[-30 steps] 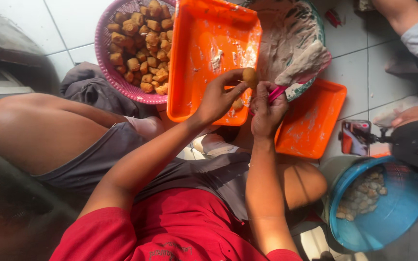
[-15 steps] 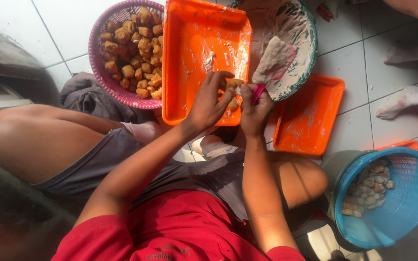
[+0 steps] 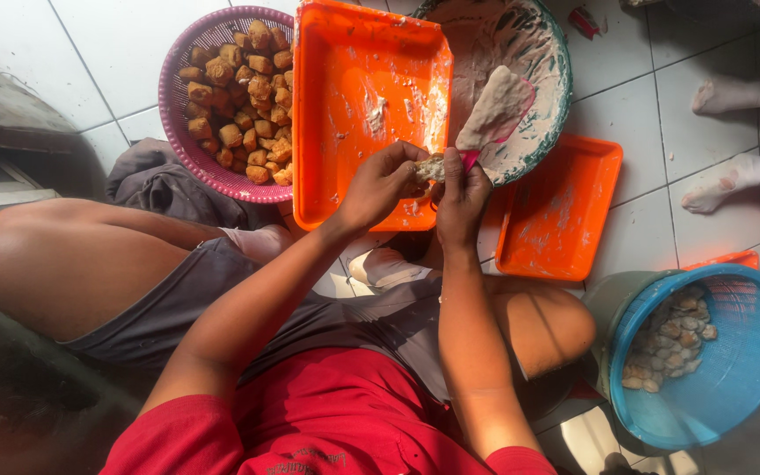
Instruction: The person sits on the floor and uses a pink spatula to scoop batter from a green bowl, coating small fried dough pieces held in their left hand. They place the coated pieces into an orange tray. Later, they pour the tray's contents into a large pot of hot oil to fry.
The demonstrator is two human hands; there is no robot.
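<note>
Tofu [image 3: 430, 167], a fried puff, is pinched in the left hand [image 3: 380, 183] just over the near edge of the big tray [image 3: 345, 114], with the fingers closed round it. A spatula [image 3: 496, 110] loaded with pale paste is gripped by its pink handle in the right hand [image 3: 461, 195], the blade raised over the paste bowl [image 3: 549, 53]. The two hands are touching at the puff. Filling, it is judged, is best done with the puff held lightly so that its skin is not torn, and the paste pressed into the opening in small amounts from the blade's edge. More fried pieces are heaped in the purple basket [image 3: 173, 105]; filled pieces appear to lie in the blue basket [image 3: 749, 352]. A small tray [image 3: 565, 211] sits near the right knee. Socked feet [image 3: 732, 180] of another person are seen well apart.
</note>
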